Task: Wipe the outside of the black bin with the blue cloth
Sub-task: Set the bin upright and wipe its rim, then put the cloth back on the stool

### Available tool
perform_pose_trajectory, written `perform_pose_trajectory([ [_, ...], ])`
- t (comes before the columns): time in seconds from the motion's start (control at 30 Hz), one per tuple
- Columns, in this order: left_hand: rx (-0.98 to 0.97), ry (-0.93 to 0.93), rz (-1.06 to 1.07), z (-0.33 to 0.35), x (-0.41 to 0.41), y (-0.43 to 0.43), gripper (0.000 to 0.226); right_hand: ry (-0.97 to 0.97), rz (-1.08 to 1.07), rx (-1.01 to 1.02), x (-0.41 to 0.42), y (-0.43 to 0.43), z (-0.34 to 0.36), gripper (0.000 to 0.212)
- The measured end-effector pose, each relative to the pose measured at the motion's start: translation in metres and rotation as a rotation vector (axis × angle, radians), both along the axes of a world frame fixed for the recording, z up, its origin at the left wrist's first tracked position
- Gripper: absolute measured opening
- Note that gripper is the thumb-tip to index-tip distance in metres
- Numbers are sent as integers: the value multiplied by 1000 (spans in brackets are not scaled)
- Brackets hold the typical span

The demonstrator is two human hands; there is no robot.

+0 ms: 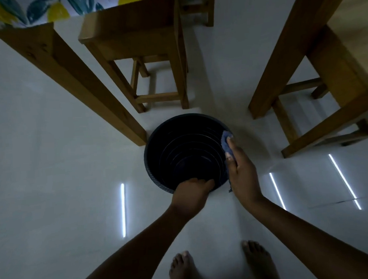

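The round black bin stands upright on the pale floor, seen from straight above, with ribbed inner walls and nothing visible inside. My left hand grips its near rim, fingers curled over the edge. My right hand presses the blue cloth against the bin's right rim and outer side. The cloth pokes out past my fingertips, and a corner hangs below my palm. The bin's outer wall is mostly hidden from this angle.
A wooden table leg stands just left of the bin. A wooden stool sits behind it and another wooden stool or bench at right. My bare feet are on the glossy floor, which reflects light strips.
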State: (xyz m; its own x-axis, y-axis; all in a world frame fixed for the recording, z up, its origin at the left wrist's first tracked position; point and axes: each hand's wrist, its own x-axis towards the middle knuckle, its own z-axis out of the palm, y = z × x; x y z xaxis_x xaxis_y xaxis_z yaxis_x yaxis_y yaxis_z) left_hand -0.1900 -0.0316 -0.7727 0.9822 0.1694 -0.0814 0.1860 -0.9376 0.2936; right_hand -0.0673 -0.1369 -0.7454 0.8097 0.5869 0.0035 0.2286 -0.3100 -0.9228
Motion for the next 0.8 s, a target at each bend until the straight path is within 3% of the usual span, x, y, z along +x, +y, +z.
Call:
perform_pose_trajectory([
  [0.17,-10,42,-20,-14,-2,-14,12,23,26,-20,-6,-5,-7,48],
  [0.33,-111,147,16,10,10,-17,56,107,-67,3,10,-19,6,44],
  [0.6,-148,-38,48,93,83,-18,37,55,-158,63,41,-44,57,43],
  [0.8,-242,-248,90,143,164,-33,32,-128,-261,136,91,-66,115,48],
])
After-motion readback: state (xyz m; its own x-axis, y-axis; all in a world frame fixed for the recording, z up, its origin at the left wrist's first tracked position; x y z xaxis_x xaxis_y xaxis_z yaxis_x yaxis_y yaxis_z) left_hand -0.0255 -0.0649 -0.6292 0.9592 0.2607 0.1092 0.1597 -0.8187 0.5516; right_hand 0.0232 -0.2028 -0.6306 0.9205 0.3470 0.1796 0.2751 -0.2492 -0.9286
